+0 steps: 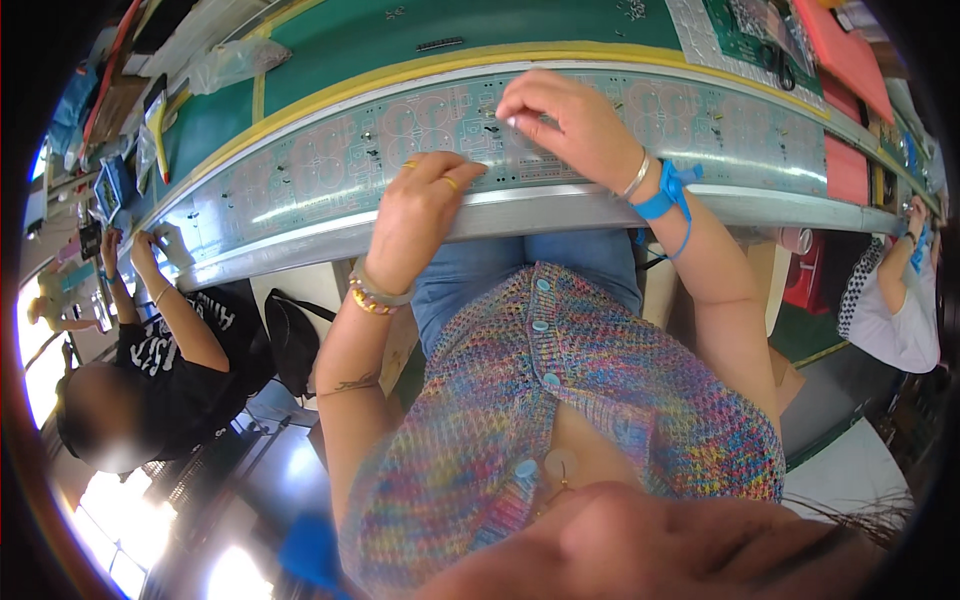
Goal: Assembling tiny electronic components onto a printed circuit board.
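In front of me a long row of green circuit boards (325,160) lies in a metal track, with a few small upright components (368,136) standing on it. My left hand (415,210) rests at the near rail (300,245), its fingers bent and pressed together over the board's edge. Above the boards, right of the left one, hovers my right hand (575,120). Its thumb and curled fingers come together in a pinch; anything between them is too small to name. A blue wrist strap (660,203) circles the right wrist.
Beyond the track, a green work surface (350,55) carries a dark strip-shaped part (439,44), loose small metal parts (632,10) and a clear plastic bag (240,66). Pink-red sheets (848,60) lie far right. Co-workers sit left, in a black shirt (190,350), and right, in white (895,310).
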### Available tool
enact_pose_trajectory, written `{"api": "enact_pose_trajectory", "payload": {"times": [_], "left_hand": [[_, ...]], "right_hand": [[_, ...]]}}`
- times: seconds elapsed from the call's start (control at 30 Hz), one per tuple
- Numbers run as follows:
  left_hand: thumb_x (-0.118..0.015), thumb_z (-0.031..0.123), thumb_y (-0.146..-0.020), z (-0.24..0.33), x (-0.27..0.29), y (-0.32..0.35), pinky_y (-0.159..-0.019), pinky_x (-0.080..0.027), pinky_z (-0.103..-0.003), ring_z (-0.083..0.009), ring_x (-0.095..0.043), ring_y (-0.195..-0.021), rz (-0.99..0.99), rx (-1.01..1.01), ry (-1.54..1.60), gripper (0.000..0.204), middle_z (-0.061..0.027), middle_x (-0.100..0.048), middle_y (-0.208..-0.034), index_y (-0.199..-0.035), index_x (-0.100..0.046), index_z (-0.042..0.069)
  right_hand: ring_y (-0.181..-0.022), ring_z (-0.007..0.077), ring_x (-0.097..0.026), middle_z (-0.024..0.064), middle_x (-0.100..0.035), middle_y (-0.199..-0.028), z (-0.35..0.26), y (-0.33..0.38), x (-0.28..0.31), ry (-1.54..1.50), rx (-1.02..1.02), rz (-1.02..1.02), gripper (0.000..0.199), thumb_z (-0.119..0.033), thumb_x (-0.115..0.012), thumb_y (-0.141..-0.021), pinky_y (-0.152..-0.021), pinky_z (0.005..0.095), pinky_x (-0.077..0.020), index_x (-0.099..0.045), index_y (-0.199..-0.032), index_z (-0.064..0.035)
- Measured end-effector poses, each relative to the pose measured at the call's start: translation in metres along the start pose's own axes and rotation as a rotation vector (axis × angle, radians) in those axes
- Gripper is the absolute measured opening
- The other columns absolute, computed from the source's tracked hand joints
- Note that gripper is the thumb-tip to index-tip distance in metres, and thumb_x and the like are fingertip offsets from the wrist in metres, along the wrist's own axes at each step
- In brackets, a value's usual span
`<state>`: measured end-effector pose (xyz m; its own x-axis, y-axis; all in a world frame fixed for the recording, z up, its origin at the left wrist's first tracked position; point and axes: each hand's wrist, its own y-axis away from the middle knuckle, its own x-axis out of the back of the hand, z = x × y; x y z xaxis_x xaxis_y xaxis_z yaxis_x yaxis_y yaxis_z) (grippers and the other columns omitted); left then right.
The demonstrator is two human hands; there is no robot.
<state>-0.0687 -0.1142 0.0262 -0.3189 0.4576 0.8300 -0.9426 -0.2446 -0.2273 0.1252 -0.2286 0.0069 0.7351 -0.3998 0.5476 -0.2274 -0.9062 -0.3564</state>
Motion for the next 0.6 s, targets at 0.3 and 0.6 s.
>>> {"api": "enact_pose_trajectory", "payload": {"times": [0.3, 0.6], "left_hand": [[-0.057, 0.025, -0.091, -0.078, 0.051, 0.074, -0.099, -0.04, -0.041, -0.0349, -0.046, -0.124, 0.211, 0.51, -0.58, 0.04, -0.0171, -0.055, -0.126, -0.121, -0.056, -0.001], [-0.049, 0.037, -0.094, -0.095, 0.045, 0.11, -0.108, -0.028, -0.044, -0.0361, -0.034, -0.132, 0.124, 0.62, -0.585, 0.052, -0.0164, -0.046, -0.137, -0.128, -0.05, -0.004]], "right_hand": [[-0.076, 0.026, -0.059, 0.0063, -0.061, -0.082, -0.017, 0.008, -0.034, 0.013, -0.015, -0.181, 0.008, -0.011, -0.062, -0.082, -0.066, 0.0358, -0.0475, -0.058, -0.087, -0.0078], [-0.08, 0.0277, -0.059, 0.0052, -0.061, -0.082, -0.018, 0.01, -0.036, 0.059, -0.076, -0.227, 0.008, -0.013, -0.062, -0.081, -0.069, 0.0391, -0.0473, -0.056, -0.085, -0.0089]]}}
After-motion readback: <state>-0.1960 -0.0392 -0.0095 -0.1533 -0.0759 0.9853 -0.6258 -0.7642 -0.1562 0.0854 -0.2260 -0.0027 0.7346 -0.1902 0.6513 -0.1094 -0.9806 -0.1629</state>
